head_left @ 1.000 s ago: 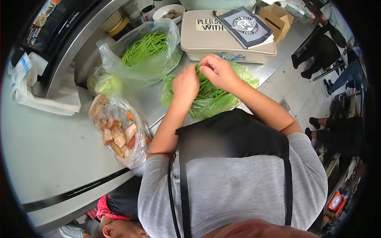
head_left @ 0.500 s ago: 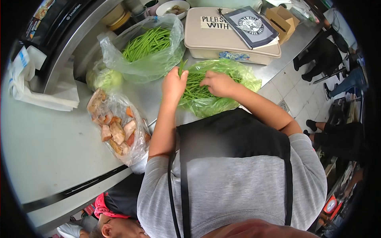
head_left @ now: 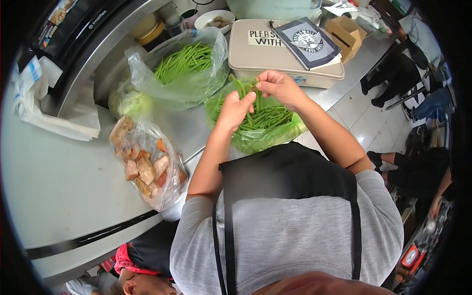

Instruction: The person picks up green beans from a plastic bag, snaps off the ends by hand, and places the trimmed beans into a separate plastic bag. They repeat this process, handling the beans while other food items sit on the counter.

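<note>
Green beans [head_left: 239, 86] stick up from my left hand [head_left: 235, 112], which is closed around them above a green plastic bag [head_left: 258, 140]. My right hand [head_left: 280, 89] meets it from the other side, thumb and finger pinched at the end of a bean; the exact contact is small. Loose green beans [head_left: 270, 118] fill the opened bag below both hands. Farther left, a clear plastic bag [head_left: 172, 91] holds more long green beans [head_left: 184, 64].
A bag of cut root chunks [head_left: 146, 169] lies at left, below a pale green cabbage-like vegetable [head_left: 132, 104]. Behind my hands are a lidded beige box [head_left: 255, 54], a notebook [head_left: 309, 42] and a cardboard box [head_left: 346, 37]. Another person [head_left: 142, 265] is close at lower left.
My right hand has risen out of the bean pile and come up to the beans in my left hand. My left hand has shifted slightly right and down.
</note>
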`<state>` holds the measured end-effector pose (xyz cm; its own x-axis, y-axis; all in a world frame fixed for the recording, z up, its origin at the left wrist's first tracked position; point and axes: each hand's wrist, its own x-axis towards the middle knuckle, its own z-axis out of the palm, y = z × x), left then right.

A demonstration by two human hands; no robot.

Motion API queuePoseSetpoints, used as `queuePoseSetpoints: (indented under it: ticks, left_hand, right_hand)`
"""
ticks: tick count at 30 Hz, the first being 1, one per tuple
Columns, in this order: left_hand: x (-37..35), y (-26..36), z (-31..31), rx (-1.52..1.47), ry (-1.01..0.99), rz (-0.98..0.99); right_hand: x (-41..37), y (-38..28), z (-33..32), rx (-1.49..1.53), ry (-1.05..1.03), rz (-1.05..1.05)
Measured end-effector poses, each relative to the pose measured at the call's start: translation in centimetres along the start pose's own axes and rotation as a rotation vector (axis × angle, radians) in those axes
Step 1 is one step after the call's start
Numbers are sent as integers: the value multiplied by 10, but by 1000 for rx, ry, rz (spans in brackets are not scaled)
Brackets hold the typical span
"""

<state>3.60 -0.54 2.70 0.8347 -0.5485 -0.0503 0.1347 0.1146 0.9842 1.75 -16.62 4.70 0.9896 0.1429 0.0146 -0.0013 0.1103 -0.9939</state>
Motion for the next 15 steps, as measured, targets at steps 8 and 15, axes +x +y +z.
queuePoseSetpoints:
  ticks: [8,15]
  left_hand:
    - [-2,-4,-2,298,-15,-121]
    - [-4,-8,-12,584,36,1]
  right_hand:
    - [-10,15,-1,191,53,159]
    - [-12,12,-3,-382,100,-89]
